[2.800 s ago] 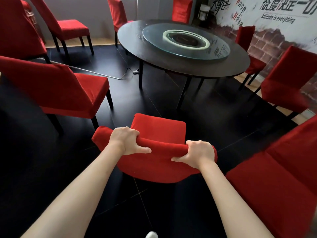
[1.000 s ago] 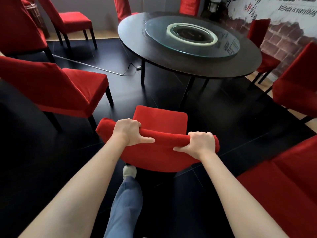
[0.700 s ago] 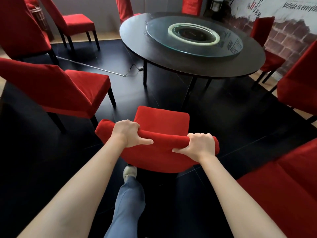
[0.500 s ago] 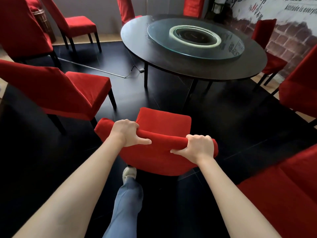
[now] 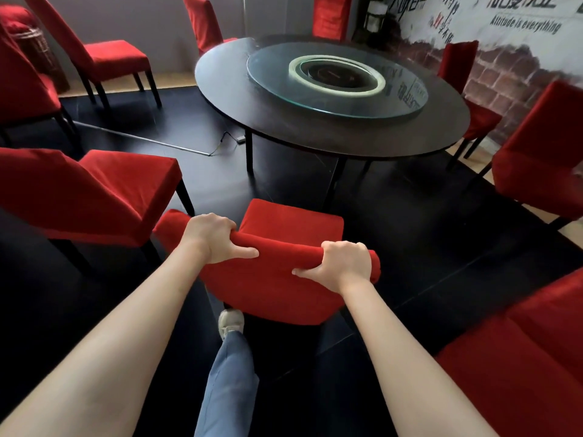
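Observation:
A red fabric-covered chair (image 5: 293, 227) stands right in front of me, its seat facing the round dark table (image 5: 315, 127). My left hand (image 5: 214, 239) grips the left part of the backrest's top edge, thumb on the near side. My right hand (image 5: 342, 263) grips the right part of the same edge. The chair's legs are hidden beneath it. The front of its seat sits a short way from the table's near rim.
A glass turntable (image 5: 334, 80) lies on the table. Red chairs stand close at left (image 5: 85, 190) and at right (image 5: 542, 165), another fills the lower right corner (image 5: 520, 361). A cable (image 5: 142, 138) runs across the dark floor. My leg and shoe (image 5: 232, 321) are under the chair's back.
The chair and I have moved forward toward the table. My leg has stepped forward into view beneath the backrest. Both hands keep the same grip.

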Motion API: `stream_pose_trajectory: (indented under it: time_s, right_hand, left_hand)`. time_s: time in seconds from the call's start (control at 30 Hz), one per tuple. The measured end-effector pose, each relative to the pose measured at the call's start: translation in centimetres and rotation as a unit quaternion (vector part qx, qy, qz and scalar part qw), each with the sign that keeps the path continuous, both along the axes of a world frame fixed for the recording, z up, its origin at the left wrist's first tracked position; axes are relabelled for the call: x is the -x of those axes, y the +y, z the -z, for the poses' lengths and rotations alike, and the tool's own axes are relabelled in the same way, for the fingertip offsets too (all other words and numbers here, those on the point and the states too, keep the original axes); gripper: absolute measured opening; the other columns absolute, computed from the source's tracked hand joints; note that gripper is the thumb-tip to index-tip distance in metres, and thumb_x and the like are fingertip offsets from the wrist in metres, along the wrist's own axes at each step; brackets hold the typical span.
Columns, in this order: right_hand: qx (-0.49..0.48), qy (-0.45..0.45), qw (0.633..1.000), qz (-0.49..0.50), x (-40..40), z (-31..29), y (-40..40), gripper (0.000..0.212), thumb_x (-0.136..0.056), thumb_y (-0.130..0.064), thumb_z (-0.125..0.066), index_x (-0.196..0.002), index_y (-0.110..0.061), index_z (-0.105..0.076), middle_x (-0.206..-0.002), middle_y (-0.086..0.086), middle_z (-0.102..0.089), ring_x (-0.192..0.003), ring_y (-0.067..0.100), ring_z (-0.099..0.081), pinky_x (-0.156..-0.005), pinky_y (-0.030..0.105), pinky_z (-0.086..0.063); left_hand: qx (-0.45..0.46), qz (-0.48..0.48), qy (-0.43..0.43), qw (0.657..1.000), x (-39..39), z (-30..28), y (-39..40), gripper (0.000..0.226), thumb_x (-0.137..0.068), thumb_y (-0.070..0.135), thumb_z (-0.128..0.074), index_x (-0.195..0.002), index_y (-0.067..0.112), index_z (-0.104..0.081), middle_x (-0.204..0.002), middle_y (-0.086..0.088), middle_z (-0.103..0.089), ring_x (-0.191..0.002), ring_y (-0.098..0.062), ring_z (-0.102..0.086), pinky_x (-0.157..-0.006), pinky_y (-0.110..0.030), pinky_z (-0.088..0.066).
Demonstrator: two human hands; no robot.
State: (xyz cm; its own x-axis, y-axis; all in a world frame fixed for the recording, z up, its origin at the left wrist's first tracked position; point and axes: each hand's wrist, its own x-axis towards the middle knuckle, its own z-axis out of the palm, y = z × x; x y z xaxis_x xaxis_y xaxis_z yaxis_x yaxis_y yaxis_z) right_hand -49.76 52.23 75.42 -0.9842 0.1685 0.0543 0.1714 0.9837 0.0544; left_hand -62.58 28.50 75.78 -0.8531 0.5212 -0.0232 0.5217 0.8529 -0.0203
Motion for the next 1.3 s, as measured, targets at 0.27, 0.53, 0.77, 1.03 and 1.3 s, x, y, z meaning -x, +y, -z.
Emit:
stream_pose_trajectory:
  time_s: [0.27,0.53,0.77,1.03,1.3]
  right_hand:
    - [-0.028,-0.005,1.000,-0.004,5.1,0.1,2.6,0.072,-0.057,-0.096,-0.035,-0.064,-0.024,-0.039,-0.063,-0.010,-0.050,-0.060,0.015,-0.050,-0.062,0.030,-0.035]
    - [-0.019,0.000,1.000,-0.001,9.0,0.1,3.7,0.070,-0.056,-0.095,-0.033,-0.061,-0.025,-0.036,-0.063,-0.010,-0.047,-0.060,0.015,-0.048,-0.062,0.030,-0.033]
    - [-0.021,0.006,1.000,0.003,12.2,0.2,4.5,0.069,-0.054,-0.096,-0.028,-0.057,-0.027,-0.030,-0.058,-0.011,-0.042,-0.057,0.015,-0.048,-0.060,0.030,-0.032]
    - [-0.017,0.003,1.000,0.014,15.5,0.2,5.4,0.069,-0.054,-0.096,-0.029,-0.059,-0.028,-0.035,-0.061,-0.011,-0.049,-0.060,0.014,-0.053,-0.061,0.029,-0.034]
    - [-0.035,-0.013,0.999,0.038,15.8,0.1,4.9,0.070,-0.057,-0.095,-0.038,-0.064,-0.025,-0.041,-0.066,-0.009,-0.054,-0.063,0.015,-0.052,-0.062,0.030,-0.034]
  left_hand:
    - [-0.018,0.012,0.004,1.000,5.0,0.3,2.4,0.074,-0.047,0.098,-0.023,-0.063,0.030,-0.048,-0.060,0.015,-0.040,-0.067,-0.014,-0.046,-0.057,-0.030,-0.031]
    - [-0.020,0.023,0.003,1.000,9.1,0.0,3.5,0.076,-0.045,0.099,-0.019,-0.061,0.030,-0.046,-0.058,0.016,-0.038,-0.066,-0.015,-0.045,-0.056,-0.029,-0.030]
    - [-0.015,0.024,0.014,1.000,12.6,0.2,4.4,0.088,-0.045,0.100,-0.017,-0.071,0.028,-0.059,-0.066,0.012,-0.047,-0.067,-0.015,-0.047,-0.058,-0.029,-0.032]
    - [-0.015,0.028,0.008,0.999,15.8,-0.1,5.4,0.083,-0.048,0.099,-0.020,-0.069,0.027,-0.055,-0.069,0.011,-0.049,-0.068,-0.015,-0.047,-0.057,-0.029,-0.031]
    - [-0.018,0.034,-0.007,0.999,16.2,0.0,5.1,0.078,-0.050,0.098,-0.018,-0.064,0.027,-0.049,-0.067,0.010,-0.049,-0.068,-0.015,-0.047,-0.057,-0.030,-0.029]
